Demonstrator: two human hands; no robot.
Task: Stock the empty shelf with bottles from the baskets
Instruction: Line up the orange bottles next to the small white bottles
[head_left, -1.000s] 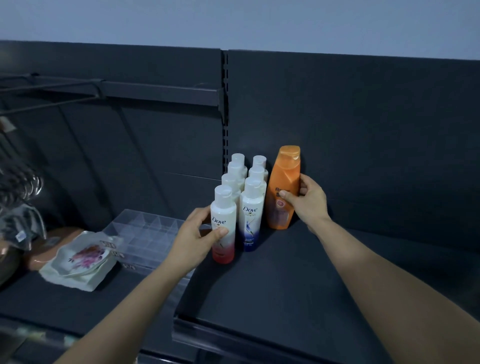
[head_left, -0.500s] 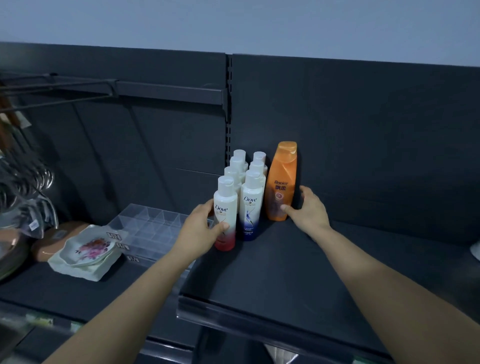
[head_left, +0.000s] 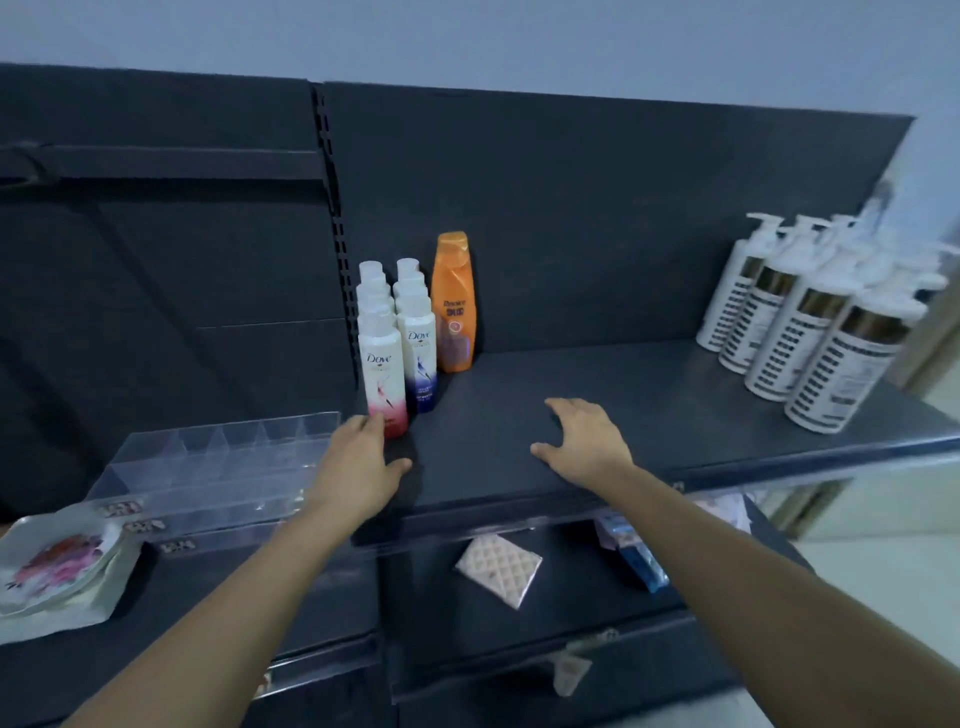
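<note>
Both hands are out over the dark shelf (head_left: 571, 384), palms down, and neither holds anything. The left hand (head_left: 358, 467) has its fingers straight, and the fingertips (head_left: 375, 422) reach the foot of the front pink Dove bottle (head_left: 383, 379). Whether they actually press on it cannot be told. The right hand (head_left: 587, 441) sits low over bare shelf with its fingers spread and loosely bent, well apart from every bottle.

Just beyond the left hand, two rows of white capped bottles run back towards the rear panel. The front one on the left fades to pink at the base. The blue Dove bottle (head_left: 418, 364) beside it fades to dark blue. Both read "Dove" in script; the small print beneath is too blurred to read. Further back, between the two hands, the orange bottle (head_left: 455, 306) stands upright just beside the blue row and reads "Rejoice", with characters under it.

Far out past the right hand, at the shelf's end, is a cluster of white pump bottles (head_left: 810, 332) with gold bands and blocks of dark print too small to read.

Outside the left hand lies a clear divider tray (head_left: 218, 457), and nearer the person a flowered plate (head_left: 57, 561). Below the hands, on the lower shelf, lie a quilted white packet (head_left: 498, 569) and a blue packet (head_left: 644, 566).
</note>
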